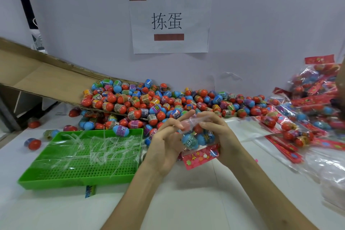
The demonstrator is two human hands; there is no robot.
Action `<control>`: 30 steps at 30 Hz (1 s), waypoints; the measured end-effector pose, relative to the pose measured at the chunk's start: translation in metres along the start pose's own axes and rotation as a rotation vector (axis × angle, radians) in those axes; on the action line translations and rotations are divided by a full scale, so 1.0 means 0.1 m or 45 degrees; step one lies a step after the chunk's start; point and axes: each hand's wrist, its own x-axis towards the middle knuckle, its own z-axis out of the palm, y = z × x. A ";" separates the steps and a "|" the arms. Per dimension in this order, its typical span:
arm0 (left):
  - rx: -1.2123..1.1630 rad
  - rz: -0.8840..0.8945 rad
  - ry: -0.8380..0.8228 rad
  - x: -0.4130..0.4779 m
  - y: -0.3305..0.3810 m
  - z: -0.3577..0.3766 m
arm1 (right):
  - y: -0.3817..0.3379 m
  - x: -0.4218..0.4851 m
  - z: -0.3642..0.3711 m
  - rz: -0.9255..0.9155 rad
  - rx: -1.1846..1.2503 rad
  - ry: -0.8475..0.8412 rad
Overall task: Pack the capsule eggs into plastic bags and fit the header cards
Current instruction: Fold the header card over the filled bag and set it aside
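Left hand [168, 142] and right hand [216, 134] are both gripping one clear plastic bag [188, 125] between them, fingers pinching the film. Capsule eggs [190, 141] are sitting inside it. Red header card [200, 157] is hanging just below the palms. Loose egg pile [149, 102] is lying beyond the fingertips.

Bench clutter
Green tray [74, 179] holds clear plastic strips [97, 147]; cardboard box [46, 78] behind it, paper sign [170, 46] on the wall above.
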 end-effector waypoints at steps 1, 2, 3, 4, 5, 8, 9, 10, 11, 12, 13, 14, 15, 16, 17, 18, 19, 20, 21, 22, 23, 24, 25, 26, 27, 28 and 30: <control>-0.002 -0.001 -0.003 0.00 -0.01 0.00 | 0.01 0.00 -0.01 0.001 0.040 -0.004; -0.005 0.002 -0.009 -0.01 -0.01 0.00 | 0.02 0.01 -0.02 0.002 0.093 -0.022; -0.007 0.006 -0.017 -0.01 -0.01 0.00 | 0.03 0.01 -0.01 0.011 0.153 -0.054; -0.005 0.007 -0.023 -0.01 -0.02 0.00 | 0.04 0.01 -0.01 0.024 0.212 -0.086; -0.002 0.007 -0.024 -0.01 -0.02 0.01 | 0.05 0.00 -0.01 0.037 0.258 -0.109; 0.025 -0.003 -0.011 -0.01 -0.02 0.02 | 0.06 0.00 -0.01 0.066 0.332 -0.128; 0.035 -0.003 -0.014 -0.01 -0.03 0.02 | 0.07 0.00 -0.01 0.070 0.349 -0.132; 0.036 -0.003 -0.020 -0.02 -0.03 0.02 | 0.07 0.00 -0.01 0.071 0.373 -0.136; 0.026 -0.004 -0.028 -0.02 -0.03 0.02 | 0.08 0.00 -0.01 0.071 0.397 -0.139; 0.006 -0.007 -0.031 -0.02 -0.03 0.02 | 0.08 0.00 -0.02 0.065 0.415 -0.147; -0.010 -0.013 -0.029 -0.03 -0.03 0.02 | 0.08 0.00 -0.02 0.057 0.427 -0.161; -0.014 -0.019 -0.024 -0.03 -0.03 0.03 | 0.08 0.00 -0.02 0.049 0.434 -0.177; -0.010 -0.025 -0.020 -0.03 -0.02 0.03 | 0.08 0.00 -0.02 0.043 0.439 -0.188; -0.008 -0.030 -0.019 -0.04 -0.02 0.03 | 0.09 0.01 -0.02 0.044 0.442 -0.194; -0.009 -0.032 -0.021 -0.04 -0.02 0.03 | 0.09 0.01 -0.02 0.050 0.446 -0.195; -0.007 -0.033 -0.025 -0.03 -0.02 0.03 | 0.09 0.01 -0.02 0.059 0.455 -0.195; 0.000 -0.033 -0.031 -0.03 -0.03 0.03 | 0.09 0.01 -0.03 0.070 0.465 -0.194; 0.010 -0.031 -0.038 -0.03 -0.03 0.02 | 0.10 0.01 -0.03 0.079 0.473 -0.191; 0.024 -0.026 -0.044 -0.03 -0.04 0.02 | 0.10 0.02 -0.03 0.085 0.477 -0.186; 0.036 -0.019 -0.046 -0.03 -0.05 0.02 | 0.10 0.01 -0.03 0.084 0.478 -0.181; 0.042 -0.014 -0.047 -0.03 -0.05 0.02 | 0.11 0.01 -0.03 0.079 0.475 -0.175; 0.036 -0.013 -0.044 -0.03 -0.06 0.02 | 0.11 0.01 -0.03 0.073 0.472 -0.171; 0.020 -0.020 -0.040 -0.03 -0.07 0.01 | 0.11 0.01 -0.03 0.069 0.474 -0.167; 0.004 -0.028 -0.043 -0.03 -0.07 0.00 | 0.11 0.01 -0.03 0.067 0.484 -0.163; -0.003 -0.039 -0.052 -0.02 -0.07 0.00 | 0.12 0.02 -0.03 0.067 0.503 -0.159; 0.005 -0.050 -0.061 -0.02 -0.08 0.00 | 0.12 0.02 -0.03 0.069 0.527 -0.154; 0.095 -0.062 -0.052 0.00 -0.10 0.03 | 0.11 0.02 -0.04 0.072 0.560 -0.134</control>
